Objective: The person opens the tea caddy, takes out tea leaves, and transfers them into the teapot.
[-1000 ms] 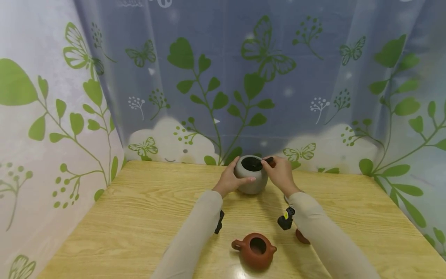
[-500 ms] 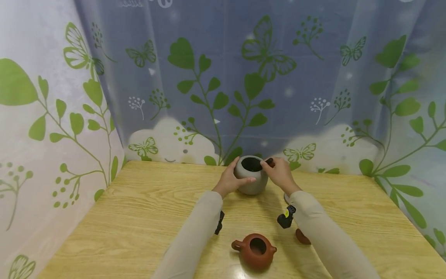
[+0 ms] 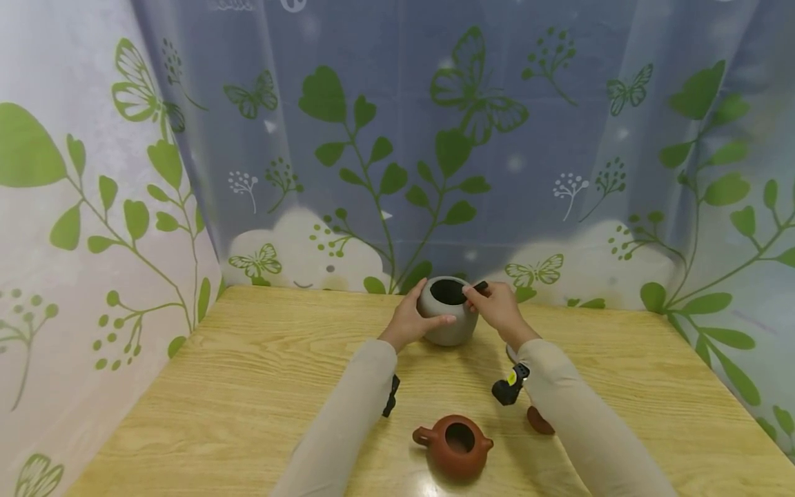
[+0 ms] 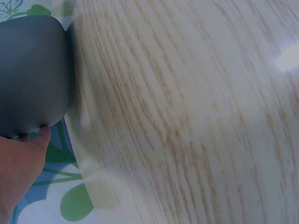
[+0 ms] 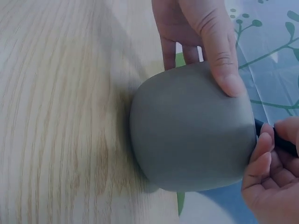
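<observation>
Two hands work at one grey jar, which stands upright near the rear edge of the table, close to the curtain. The left hand grips the jar, fingers spread around its side, thumb laid across the front. The right hand pinches a black stick at the jar's rim between thumb and fingers; the stick's inner end cannot be made out. A red-brown teapot sits nearer the person, mouth upward. The right wrist camera bears a yellow mark, too small to read. White marks atop the curtain are illegible.
</observation>
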`<state>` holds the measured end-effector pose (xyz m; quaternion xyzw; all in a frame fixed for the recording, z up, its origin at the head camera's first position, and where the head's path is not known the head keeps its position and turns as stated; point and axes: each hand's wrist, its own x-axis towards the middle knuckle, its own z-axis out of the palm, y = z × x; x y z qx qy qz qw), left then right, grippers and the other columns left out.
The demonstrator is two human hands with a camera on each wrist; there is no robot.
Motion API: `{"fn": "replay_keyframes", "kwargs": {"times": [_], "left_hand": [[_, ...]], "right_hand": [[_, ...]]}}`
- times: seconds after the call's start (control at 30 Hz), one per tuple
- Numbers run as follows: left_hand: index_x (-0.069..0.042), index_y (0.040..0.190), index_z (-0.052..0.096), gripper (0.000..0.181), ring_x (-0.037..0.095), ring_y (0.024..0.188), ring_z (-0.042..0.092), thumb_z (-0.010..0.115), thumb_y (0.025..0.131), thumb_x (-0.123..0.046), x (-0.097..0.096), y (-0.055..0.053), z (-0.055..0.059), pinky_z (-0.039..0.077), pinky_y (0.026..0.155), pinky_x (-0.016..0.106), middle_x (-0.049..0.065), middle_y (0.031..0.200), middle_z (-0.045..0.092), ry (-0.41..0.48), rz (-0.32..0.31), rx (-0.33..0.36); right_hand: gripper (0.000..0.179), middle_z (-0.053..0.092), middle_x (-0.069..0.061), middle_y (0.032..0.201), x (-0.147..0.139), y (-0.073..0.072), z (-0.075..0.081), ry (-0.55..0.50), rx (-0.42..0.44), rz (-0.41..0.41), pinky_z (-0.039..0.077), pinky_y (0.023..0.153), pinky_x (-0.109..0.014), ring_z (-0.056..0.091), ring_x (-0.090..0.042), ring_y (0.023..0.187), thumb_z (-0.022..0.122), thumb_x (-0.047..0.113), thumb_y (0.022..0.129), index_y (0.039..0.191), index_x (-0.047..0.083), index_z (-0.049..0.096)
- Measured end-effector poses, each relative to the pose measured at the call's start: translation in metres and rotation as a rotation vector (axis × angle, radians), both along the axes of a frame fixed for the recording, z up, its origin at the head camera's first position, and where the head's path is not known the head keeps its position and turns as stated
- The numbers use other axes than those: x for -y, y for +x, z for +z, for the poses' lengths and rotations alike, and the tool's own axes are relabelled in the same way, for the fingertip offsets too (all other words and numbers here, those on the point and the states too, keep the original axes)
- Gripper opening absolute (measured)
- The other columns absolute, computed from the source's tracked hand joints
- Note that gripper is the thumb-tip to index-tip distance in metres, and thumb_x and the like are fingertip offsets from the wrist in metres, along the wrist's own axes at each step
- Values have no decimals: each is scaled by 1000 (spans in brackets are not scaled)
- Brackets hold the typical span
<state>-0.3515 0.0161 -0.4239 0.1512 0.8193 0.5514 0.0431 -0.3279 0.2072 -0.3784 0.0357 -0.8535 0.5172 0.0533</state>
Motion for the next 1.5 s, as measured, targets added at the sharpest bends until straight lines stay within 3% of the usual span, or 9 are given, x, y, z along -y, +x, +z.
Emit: {"fn": "replay_keyframes", "kwargs": {"times": [0.27,0.63,0.9,1.2,1.5], "left_hand": [[-17,155,16,105,30,141,30,81,76,-40,0,-1,-1,33,110,47,8,157,25,2,-2,0],[-18,156,16,105,29,141,30,80,77,-42,0,-1,-2,33,111,46,8,157,25,-19,0,-8],[-17,155,17,102,30,142,27,80,78,-40,-1,3,3,31,112,47,9,157,23,-2,-2,-10],[-17,155,18,102,31,142,26,80,77,-39,0,5,5,30,112,48,9,157,23,4,1,-5],[-19,155,18,103,30,142,26,81,77,-41,1,3,0,31,112,48,8,158,23,-1,9,-1]], "right_hand": [[31,63,2,72,1,-1,0,-166,78,-36,53,73,-27,59,-9,68,55,22,99,98,-8,64],[32,62,5,70,-2,1,1,-343,192,-91,48,60,-16,58,-4,64,51,22,101,108,-7,60],[29,63,6,72,-9,1,4,-421,232,-96,47,61,-16,57,-2,65,49,22,101,109,-4,58],[29,65,4,70,-14,2,5,-488,220,-151,47,57,-16,57,-2,60,52,22,100,106,-5,60],[34,65,6,73,-20,6,9,-504,232,-163,48,60,-16,57,-2,66,50,26,101,117,-4,55]]}}
